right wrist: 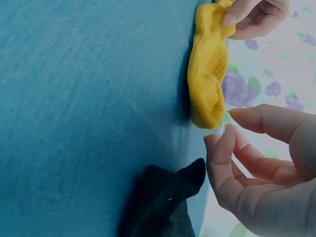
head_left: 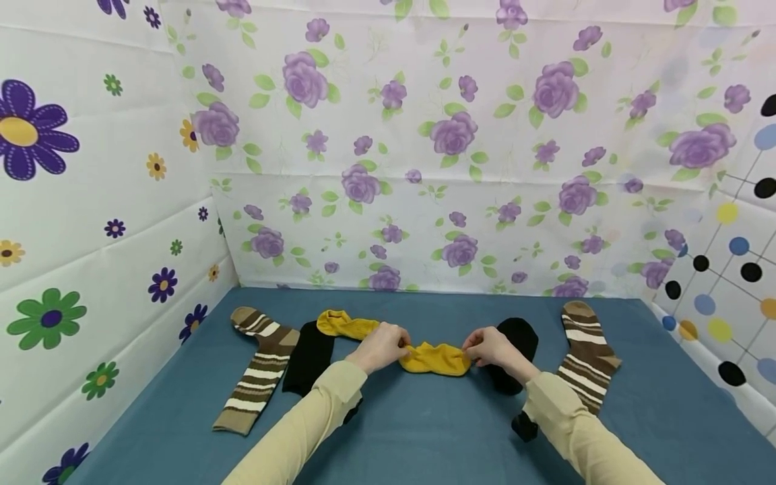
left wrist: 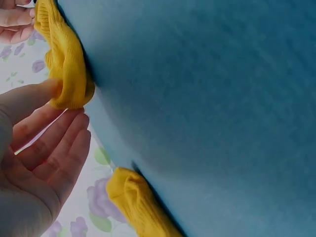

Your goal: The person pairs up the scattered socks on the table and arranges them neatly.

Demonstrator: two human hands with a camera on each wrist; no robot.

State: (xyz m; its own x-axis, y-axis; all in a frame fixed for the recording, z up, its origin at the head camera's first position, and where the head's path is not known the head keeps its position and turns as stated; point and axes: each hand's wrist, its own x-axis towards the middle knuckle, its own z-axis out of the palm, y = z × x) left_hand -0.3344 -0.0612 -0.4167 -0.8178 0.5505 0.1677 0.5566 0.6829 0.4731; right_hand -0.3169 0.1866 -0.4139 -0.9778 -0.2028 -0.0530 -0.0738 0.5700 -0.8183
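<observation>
My left hand (head_left: 383, 345) pinches one end of a yellow sock (head_left: 435, 359) above the blue cloth. Its thumb presses on the knit in the left wrist view, with the other fingers behind the sock's edge. At the opposite end is my right hand (head_left: 492, 348), its bent thumb and fingertips slightly apart from the rounded tip of the sock (right wrist: 206, 94) in the right wrist view. A second yellow sock (head_left: 345, 325) lies behind my left hand. Beside my right hand is a black sock (head_left: 518, 337), partly hidden by that hand.
A brown-and-white striped sock (head_left: 257, 377) lies at the left, beside another black sock (head_left: 309, 357). Another striped sock (head_left: 585, 350) lies at the right. The blue cloth (head_left: 430, 438) covers the table, and patterned sheets (head_left: 418, 209) stand around its back and sides.
</observation>
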